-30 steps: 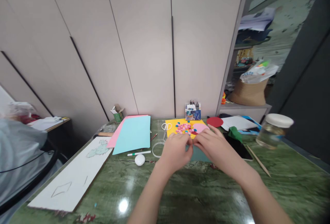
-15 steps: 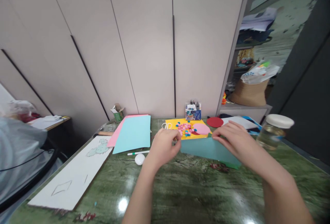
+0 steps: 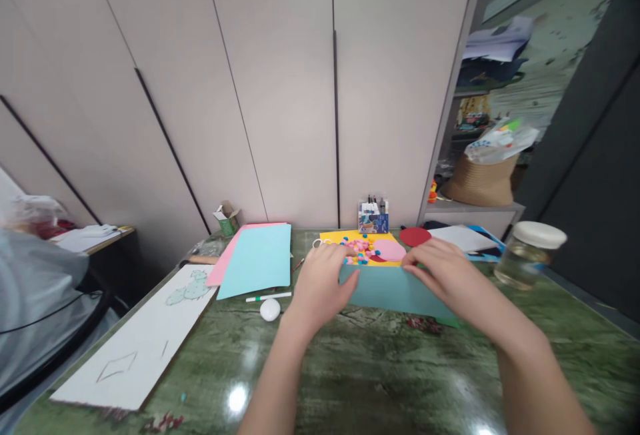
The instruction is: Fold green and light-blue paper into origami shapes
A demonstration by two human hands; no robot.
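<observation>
A dark teal sheet of paper [image 3: 395,291] is tilted up between my hands, its long upper edge facing away from me. My left hand [image 3: 323,285] is at the sheet's left end, thumb on the near face and fingers over the top edge. Fingers and thumb of my right hand [image 3: 445,275] pinch the upper edge farther right. Just behind the sheet is a yellow sheet [image 3: 330,238] bearing a heap of small pink, blue and yellow pieces [image 3: 357,248] and a pink disc [image 3: 390,249]. White-handled scissors [image 3: 323,243] are partly hidden by my left hand.
Light blue paper [image 3: 260,258] overlaps pink paper at the left. A white board [image 3: 125,348] with a cactus drawing, a white egg-shaped object [image 3: 270,309] and a marker [image 3: 269,297] lie nearby. A lidded jar [image 3: 523,265], red disc [image 3: 415,236] and pen box [image 3: 373,216] stand farther back.
My left hand has spread its thumb from its fingers and moved onto the teal sheet's left end. The sheet and my right hand have shifted slightly left, with the upper edge more level.
</observation>
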